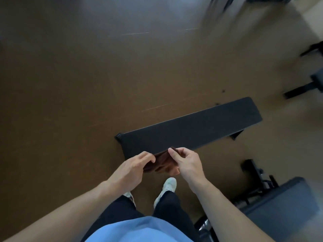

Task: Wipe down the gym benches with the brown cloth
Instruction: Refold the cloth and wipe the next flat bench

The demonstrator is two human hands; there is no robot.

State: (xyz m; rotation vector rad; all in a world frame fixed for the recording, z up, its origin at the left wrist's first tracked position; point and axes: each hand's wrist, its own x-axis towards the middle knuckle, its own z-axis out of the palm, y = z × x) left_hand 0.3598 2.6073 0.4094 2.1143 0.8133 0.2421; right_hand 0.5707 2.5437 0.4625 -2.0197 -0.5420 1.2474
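A long flat black gym bench [192, 127] stands on the brown floor just ahead of me, running from centre to upper right. I hold the brown cloth [164, 162] bunched between both hands, in the air above the bench's near left corner. My left hand [134, 167] grips its left side with fingers curled over the fabric. My right hand [187, 162] pinches its right side, thumb on top. Part of the cloth is hidden behind my fingers.
A second black padded bench [279, 205] with a metal frame sits at the lower right, close to my right arm. More dark equipment [307, 84] lines the right edge. My white shoes [167, 189] stand on brown floor [70, 84] that stretches left and ahead.
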